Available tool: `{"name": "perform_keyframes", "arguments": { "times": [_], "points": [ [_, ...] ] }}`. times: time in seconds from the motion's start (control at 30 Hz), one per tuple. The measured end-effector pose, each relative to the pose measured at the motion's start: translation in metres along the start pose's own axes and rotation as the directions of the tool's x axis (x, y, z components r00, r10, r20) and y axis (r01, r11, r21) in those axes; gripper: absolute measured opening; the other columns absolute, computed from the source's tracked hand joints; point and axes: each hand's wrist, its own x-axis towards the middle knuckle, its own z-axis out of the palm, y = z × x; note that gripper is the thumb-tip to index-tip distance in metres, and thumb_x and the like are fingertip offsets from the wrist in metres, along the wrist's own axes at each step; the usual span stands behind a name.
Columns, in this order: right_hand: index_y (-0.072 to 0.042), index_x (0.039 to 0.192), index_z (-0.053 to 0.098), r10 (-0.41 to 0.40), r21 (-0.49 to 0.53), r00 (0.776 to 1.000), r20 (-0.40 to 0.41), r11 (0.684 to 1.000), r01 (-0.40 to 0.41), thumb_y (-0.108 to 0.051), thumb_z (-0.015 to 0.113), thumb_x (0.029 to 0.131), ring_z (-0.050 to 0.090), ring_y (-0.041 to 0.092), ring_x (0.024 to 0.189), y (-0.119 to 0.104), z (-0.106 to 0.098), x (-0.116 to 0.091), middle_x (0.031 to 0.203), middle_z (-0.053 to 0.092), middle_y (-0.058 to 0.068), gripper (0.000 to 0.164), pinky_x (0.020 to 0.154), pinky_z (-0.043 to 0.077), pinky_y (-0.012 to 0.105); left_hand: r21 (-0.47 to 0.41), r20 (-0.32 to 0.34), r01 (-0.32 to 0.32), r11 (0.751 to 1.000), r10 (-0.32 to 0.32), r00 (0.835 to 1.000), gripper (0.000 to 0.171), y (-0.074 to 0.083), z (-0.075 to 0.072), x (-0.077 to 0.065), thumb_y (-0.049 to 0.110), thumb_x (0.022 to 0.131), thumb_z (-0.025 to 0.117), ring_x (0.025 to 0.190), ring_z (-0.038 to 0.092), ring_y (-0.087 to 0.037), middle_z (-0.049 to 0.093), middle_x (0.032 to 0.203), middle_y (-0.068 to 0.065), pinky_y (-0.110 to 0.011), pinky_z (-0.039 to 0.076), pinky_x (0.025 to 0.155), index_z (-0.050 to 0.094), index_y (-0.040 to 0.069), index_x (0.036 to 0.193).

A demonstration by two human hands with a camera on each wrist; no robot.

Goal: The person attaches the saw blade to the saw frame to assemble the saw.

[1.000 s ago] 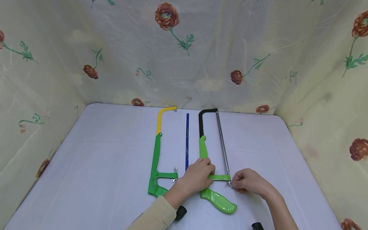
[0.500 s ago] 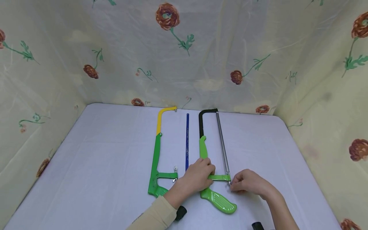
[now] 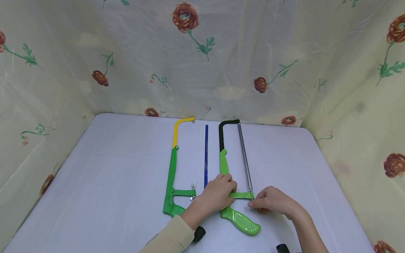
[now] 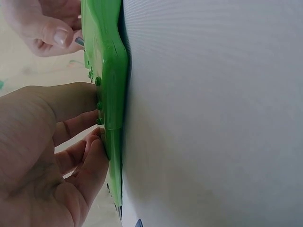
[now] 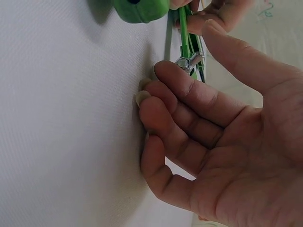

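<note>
A hacksaw with a light green handle and black front bow lies on the table, its grey blade fitted along the right side. My left hand grips its green frame above the handle, fingers curled over the bar. At the lower blade end, my right hand works the metal wing nut; thumb and index finger lie on either side of it, the other fingers curled. In the head view that nut is mostly hidden by the fingertips. Further left lies a second hacksaw, green and yellow, without a blade.
A loose blue hacksaw blade lies between the two saws, its lower end hidden by the left hand. The white-covered table meets flowered curtains at the back and sides. Black objects show near the forearms.
The right hand's fingers have shifted slightly left across the wing nut, hiding more of it. The left hand and both hacksaws have stayed in place.
</note>
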Motion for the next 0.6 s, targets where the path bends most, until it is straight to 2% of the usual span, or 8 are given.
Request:
{"name": "perform_keyframes", "arguments": {
  "times": [0.37,0.6],
  "points": [
    [-0.004,0.065,0.068,0.033,0.001,0.998,-0.045,0.999,-0.033,-0.034,0.075,0.083,0.052,0.016,0.06,0.0019,0.0031,0.0039,0.058,0.059,0.001,0.036,0.057,0.039,0.029,0.003,0.0,-0.002,1.0,0.002,1.0,0.016,-0.0012,0.0013,0.0007,0.031,0.089,0.074,0.094,0.048,-0.011,0.058,0.107,0.005,-0.019,0.042,0.066,0.068,0.022,0.1],
    [-0.003,0.068,0.07,0.019,0.032,0.999,-0.035,0.999,-0.018,-0.031,0.073,0.085,0.055,0.017,0.062,0.0047,0.0022,0.0037,0.061,0.061,0.001,0.033,0.06,0.043,0.031,0.005,-0.004,-0.008,1.0,0.008,1.0,0.016,-0.0018,0.0026,0.0005,0.031,0.088,0.075,0.094,0.048,-0.011,0.058,0.106,0.005,-0.019,0.042,0.066,0.068,0.021,0.1]
  ]
}}
